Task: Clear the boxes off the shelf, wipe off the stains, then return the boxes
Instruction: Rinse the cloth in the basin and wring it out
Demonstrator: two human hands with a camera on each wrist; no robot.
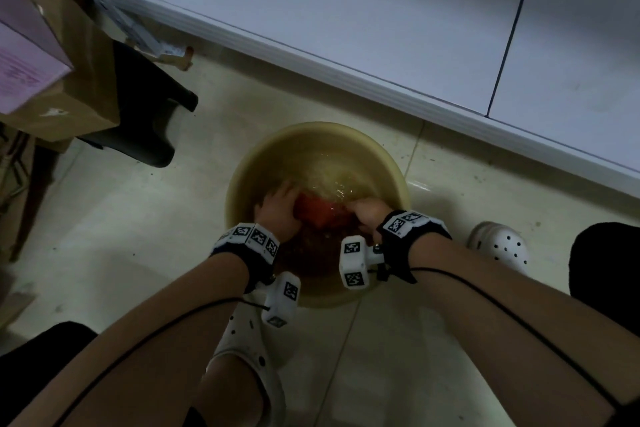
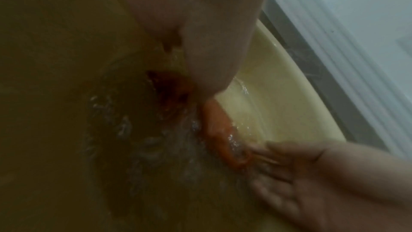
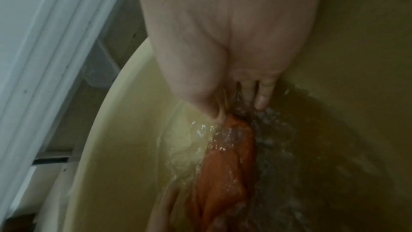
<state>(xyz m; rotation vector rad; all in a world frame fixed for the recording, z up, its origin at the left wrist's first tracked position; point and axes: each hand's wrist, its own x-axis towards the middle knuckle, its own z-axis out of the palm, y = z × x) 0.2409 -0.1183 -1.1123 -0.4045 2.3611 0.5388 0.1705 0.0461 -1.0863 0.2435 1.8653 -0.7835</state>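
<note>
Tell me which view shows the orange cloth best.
The right wrist view: the orange cloth fills the lower middle, half under water in the yellow basin. The head view shows only a small patch between the left hand and right hand. The left wrist view shows a blurred strip.

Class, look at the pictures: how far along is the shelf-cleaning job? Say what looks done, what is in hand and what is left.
Done: the white shelf in view holds no boxes; cardboard boxes are stacked at the left. In hand: the left hand and right hand work an orange cloth in the water of a yellow basin. Left: returning the boxes; whether wiping is finished cannot be told.
</note>
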